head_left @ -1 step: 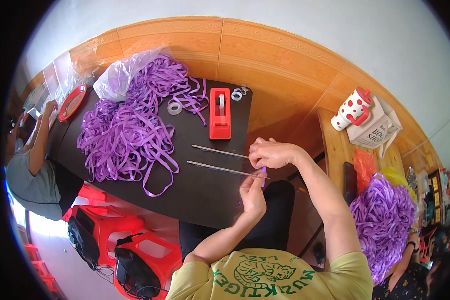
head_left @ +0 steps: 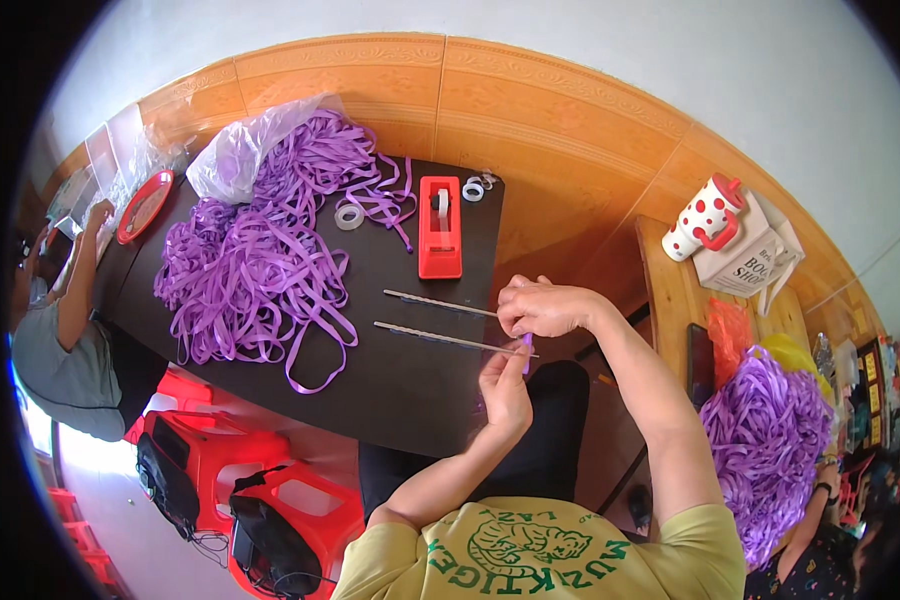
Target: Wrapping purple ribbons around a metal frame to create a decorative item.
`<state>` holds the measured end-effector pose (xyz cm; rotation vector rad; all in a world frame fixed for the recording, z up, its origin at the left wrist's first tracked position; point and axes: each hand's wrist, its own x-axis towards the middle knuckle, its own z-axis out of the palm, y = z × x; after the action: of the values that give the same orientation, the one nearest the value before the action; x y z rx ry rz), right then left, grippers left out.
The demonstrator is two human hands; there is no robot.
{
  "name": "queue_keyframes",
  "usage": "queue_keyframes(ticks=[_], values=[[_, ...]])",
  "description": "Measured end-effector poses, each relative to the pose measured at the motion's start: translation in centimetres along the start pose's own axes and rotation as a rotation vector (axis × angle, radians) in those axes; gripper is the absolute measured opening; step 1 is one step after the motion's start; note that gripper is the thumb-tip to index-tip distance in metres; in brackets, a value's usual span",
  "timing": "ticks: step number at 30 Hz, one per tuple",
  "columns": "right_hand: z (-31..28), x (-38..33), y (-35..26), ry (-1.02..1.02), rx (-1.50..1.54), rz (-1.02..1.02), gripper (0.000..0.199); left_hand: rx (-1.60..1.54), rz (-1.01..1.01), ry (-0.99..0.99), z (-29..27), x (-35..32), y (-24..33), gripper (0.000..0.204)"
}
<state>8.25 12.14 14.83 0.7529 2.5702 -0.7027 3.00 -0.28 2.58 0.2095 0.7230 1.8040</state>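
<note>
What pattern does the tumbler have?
The tumbler is white with red dots, best seen in the head view.

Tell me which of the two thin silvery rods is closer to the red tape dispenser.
The upper silvery rod in the picture: it is between the red tape dispenser and the lower silvery rod, which is farther from the dispenser.

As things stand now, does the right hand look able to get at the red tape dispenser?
Probably yes: the red tape dispenser stands ahead and slightly left of the right hand, with nothing visible blocking between. However, that hand seems occupied with the purple strip.
</note>
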Motion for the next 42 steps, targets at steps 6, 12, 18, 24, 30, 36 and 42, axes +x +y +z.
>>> queue_keyframes(ticks=[6,12,18,24,30,36,42], values=[[1.3,-0.3,1.9,0.088,0.082,-0.109,0.012,-0.002,-0.006,-0.025,0.0,0.0,0.0,0.009],[2.7,-1.0,3.7,0.275,0.275,-0.282,0.010,-0.025,-0.037,-0.038,0.3,0.2,0.3,0.009],[4.6,-1.6,4.9,0.440,0.468,-0.390,0.004,-0.039,-0.070,-0.045,0.6,0.0,0.9,0.011],[7.1,-1.2,6.3,0.547,0.832,-0.479,0.004,0.002,-0.061,-0.062,0.2,0.1,0.7,0.012],[9.4,-1.0,8.1,0.570,1.090,-0.644,0.008,0.025,-0.049,-0.049,0.1,0.2,0.6,0.010],[9.8,0.2,5.1,0.860,1.439,-0.448,0.061,0.048,-0.053,-0.022,0.1,0.2,0.8,0.007],[13.8,2.1,5.7,0.743,1.603,-0.429,0.058,0.035,-0.058,-0.023,0.5,-0.1,0.8,0.006]])
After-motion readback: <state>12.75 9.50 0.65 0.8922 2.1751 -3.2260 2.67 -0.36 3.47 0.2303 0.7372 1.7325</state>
